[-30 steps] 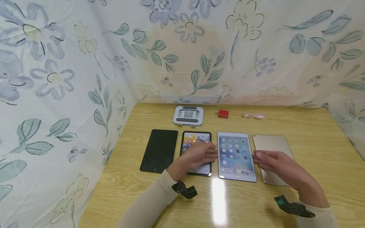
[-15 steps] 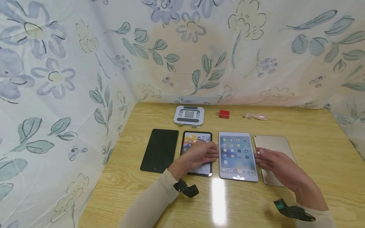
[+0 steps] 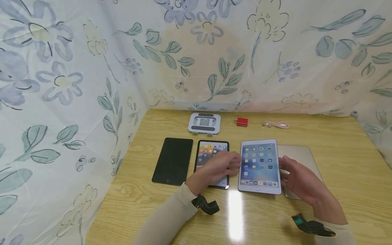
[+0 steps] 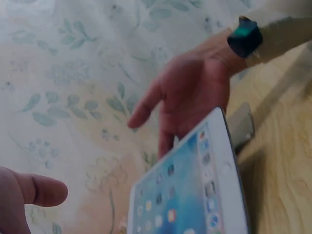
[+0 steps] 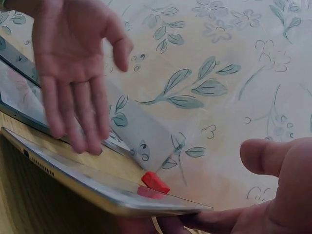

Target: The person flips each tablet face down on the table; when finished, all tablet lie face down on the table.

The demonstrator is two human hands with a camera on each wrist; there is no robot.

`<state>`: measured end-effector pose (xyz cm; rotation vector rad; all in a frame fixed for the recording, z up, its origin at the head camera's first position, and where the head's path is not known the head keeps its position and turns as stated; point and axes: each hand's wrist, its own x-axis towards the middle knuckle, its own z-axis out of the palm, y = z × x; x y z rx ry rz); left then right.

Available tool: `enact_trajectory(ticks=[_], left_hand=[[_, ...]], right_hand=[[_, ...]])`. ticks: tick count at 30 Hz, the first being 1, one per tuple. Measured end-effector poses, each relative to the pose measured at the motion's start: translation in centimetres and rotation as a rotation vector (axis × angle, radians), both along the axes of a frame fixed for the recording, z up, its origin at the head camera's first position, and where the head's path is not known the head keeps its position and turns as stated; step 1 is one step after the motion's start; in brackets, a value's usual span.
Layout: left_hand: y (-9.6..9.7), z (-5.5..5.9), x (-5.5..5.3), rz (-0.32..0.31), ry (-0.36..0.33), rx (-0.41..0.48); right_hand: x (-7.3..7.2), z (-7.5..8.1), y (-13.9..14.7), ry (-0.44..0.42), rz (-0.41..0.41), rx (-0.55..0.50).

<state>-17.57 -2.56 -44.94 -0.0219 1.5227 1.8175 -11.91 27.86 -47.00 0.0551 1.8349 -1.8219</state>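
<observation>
A white-framed tablet (image 3: 259, 166) with its home screen lit is raised off the table, its bottom edge showing in the right wrist view. My right hand (image 3: 298, 175) supports it at the right edge: fingers (image 5: 209, 222) run beneath, while the thumb (image 5: 263, 157) stands up clear of the glass. My left hand (image 3: 218, 166) is at the tablet's left edge, palm facing it and fingers extended. Under the left hand and wrist lies a black-framed tablet (image 3: 206, 149) with a lit screen, partly covered. A gold-backed tablet (image 3: 298, 156) lies face down behind the right hand.
A dark tablet (image 3: 173, 161) lies at the left. Along the back of the wooden table (image 3: 128, 204) are a white-and-grey folding stand (image 3: 204, 128), a red charger plug (image 3: 242, 122) and a coiled pink cable (image 3: 275, 125). Floral cloth (image 3: 214, 68) hangs behind and at the left.
The white tablet has come up from the table and shifted slightly right, now overlapping the gold one. Both hands moved with its edges, the right fingers passing beneath it.
</observation>
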Motion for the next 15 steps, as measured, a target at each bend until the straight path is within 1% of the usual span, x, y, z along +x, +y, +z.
enact_trajectory(ticks=[3,5,9,12,15], left_hand=[[1.0,1.1,-0.1,-0.033,0.029,0.043],[1.8,2.0,-0.2,-0.055,0.035,0.073],[3.7,3.6,0.0,-0.093,0.027,0.133],[5.0,4.7,0.3,-0.102,0.011,0.172],[6.2,5.6,0.7,-0.105,0.011,0.182]], right_hand=[[0.0,0.3,0.2,0.013,-0.009,0.0],[0.0,0.5,0.3,0.021,-0.008,0.004],[0.0,1.0,0.7,0.044,0.004,0.011],[0.0,1.3,1.0,0.062,0.011,-0.001],[0.1,1.6,1.2,0.075,0.01,-0.007]])
